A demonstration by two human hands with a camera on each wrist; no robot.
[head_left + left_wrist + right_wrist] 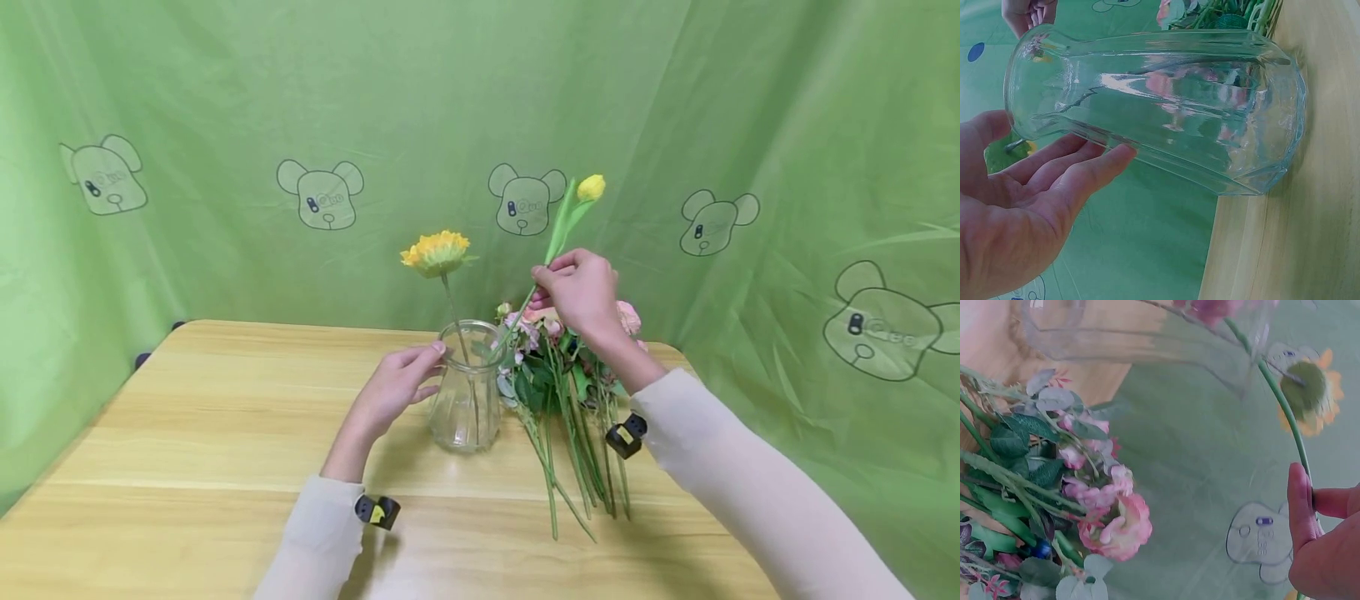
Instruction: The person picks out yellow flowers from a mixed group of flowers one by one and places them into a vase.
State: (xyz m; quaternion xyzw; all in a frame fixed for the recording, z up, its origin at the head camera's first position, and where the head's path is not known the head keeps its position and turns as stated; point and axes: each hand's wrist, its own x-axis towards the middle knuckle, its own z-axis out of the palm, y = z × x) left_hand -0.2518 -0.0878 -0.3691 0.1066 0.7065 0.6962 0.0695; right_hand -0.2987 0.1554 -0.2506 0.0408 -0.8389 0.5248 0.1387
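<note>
A clear glass vase [465,417] stands upright, holding one yellow-orange flower [437,253] on a thin stem. My left hand [401,379] is at the vase's left side, its thumb at the rim and its fairly straight fingers against the neck in the left wrist view. Above and right of the vase, my right hand [581,292] pinches the green stem of a yellow tulip [591,187] between thumb and fingers. The tulip's bloom points up and right. Its stem [1272,387] slants down to the vase mouth and overlaps it in the right wrist view.
Just right of the vase lies a bunch of pink flowers [1116,528] with dark green leaves, its several long stems [581,458] reaching toward the front of the wooden table [225,417]. A green curtain [420,100] with printed bear heads hangs behind.
</note>
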